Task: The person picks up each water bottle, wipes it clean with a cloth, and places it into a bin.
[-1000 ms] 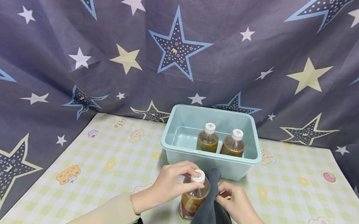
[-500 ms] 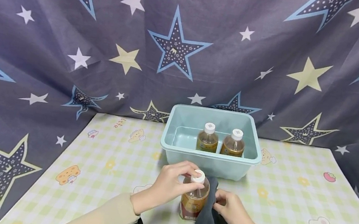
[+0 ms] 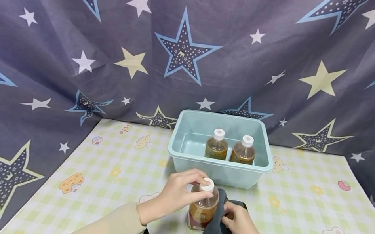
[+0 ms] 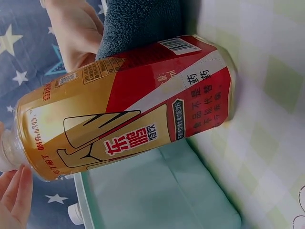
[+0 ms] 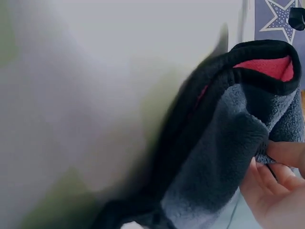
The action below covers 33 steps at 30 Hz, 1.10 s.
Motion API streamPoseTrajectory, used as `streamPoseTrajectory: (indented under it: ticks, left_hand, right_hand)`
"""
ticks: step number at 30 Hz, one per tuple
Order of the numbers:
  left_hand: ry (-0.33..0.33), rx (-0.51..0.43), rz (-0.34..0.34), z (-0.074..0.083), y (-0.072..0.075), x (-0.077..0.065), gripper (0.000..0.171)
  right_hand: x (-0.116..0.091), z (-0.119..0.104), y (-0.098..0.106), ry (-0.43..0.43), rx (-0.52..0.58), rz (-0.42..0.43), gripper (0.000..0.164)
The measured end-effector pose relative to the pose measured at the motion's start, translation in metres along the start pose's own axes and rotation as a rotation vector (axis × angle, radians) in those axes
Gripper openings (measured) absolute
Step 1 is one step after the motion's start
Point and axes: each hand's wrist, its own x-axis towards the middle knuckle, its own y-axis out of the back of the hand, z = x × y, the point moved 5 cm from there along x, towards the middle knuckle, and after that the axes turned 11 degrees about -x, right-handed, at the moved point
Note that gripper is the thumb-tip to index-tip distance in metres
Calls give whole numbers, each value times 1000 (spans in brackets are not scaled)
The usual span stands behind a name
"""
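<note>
A gold and red drink bottle [image 4: 128,100] with a white cap stands upright on the table in front of the tub. My left hand [image 3: 180,192] pinches its cap [image 3: 207,184] between thumb and fingers. Against the bottle's right side lies a dark grey fleecy cloth [image 5: 214,152] with black edging and a red inner side. My right hand [image 3: 239,222] pinches a fold of this cloth between thumb and fingers. In the left wrist view the cloth touches the bottle's label near the barcode.
Behind the bottle stands a light blue plastic tub [image 3: 215,173]. Inside it are two more white-capped bottles, one in the middle [image 3: 217,147] and one to the right [image 3: 244,152]. A green checked tablecloth [image 3: 116,191] covers the table, and a starry curtain [image 3: 216,65] hangs behind.
My right hand has moved down along the bottle's right side, drawing the cloth toward me, and its upper end sits lower. The left hand and bottle have stayed put.
</note>
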Motion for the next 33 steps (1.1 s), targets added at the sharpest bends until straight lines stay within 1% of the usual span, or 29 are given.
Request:
streamPoseTrajectory:
  ticks: [7, 10, 15, 17, 22, 27, 33]
  left_hand:
    - [-2, 10, 3, -1, 0, -1, 17]
    - [-4, 7, 2, -1, -1, -1, 17]
    - [-12, 17, 6, -1, 0, -1, 18]
    - [-17, 23, 8, 0, 0, -1, 18]
    - [-22, 28, 17, 0, 1, -1, 19]
    - [-13, 20, 21, 0, 0, -2, 18]
    - [-7, 15, 18, 0, 0, -2, 17]
  right_hand:
    - [0, -4, 5, 3, -19, -1, 17]
    - [-2, -8, 10, 0, -37, 14, 16]
    - [-4, -19, 23, 22, -61, 66, 16]
    - [-5, -24, 28, 41, -56, 90, 15]
    - [-7, -35, 39, 51, -25, 138, 9]
    - [-8, -39, 43, 41, -23, 166, 7]
    - [-8, -40, 45, 12, -14, 162, 7]
